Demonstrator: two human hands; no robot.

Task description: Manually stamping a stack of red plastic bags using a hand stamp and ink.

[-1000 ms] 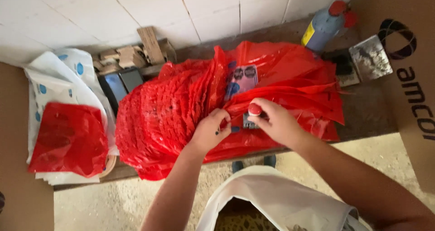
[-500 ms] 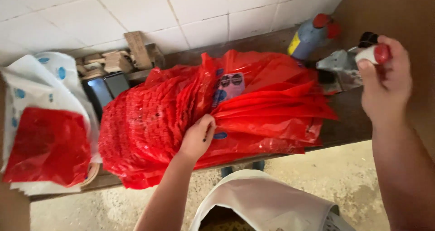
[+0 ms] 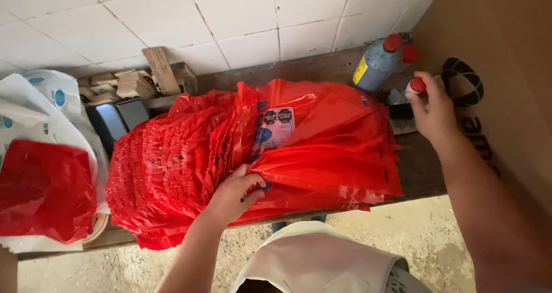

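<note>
A thick stack of red plastic bags (image 3: 322, 149) lies fanned across a dark wooden bench (image 3: 420, 172). My left hand (image 3: 234, 191) pinches the edge of a bag near the stack's middle, at the fold. My right hand (image 3: 431, 110) is out at the right end of the bench, gripping a small white stamp with a red top (image 3: 415, 86). That stamp hovers over a dark ink pad (image 3: 401, 110), beside a grey-blue bottle with red caps (image 3: 376, 63).
Wooden blocks (image 3: 138, 80) and two dark phones (image 3: 118, 118) lie at the back left. A white printed bag holding red bags (image 3: 40, 184) sits at the left end. A brown cardboard box (image 3: 506, 86) stands at the right, a tiled wall behind, a white sack (image 3: 322, 264) below.
My right hand lifted the stamp off the red bags, swung right, and now holds it lower, over the ink pad. My left hand stayed on the stack's fold.
</note>
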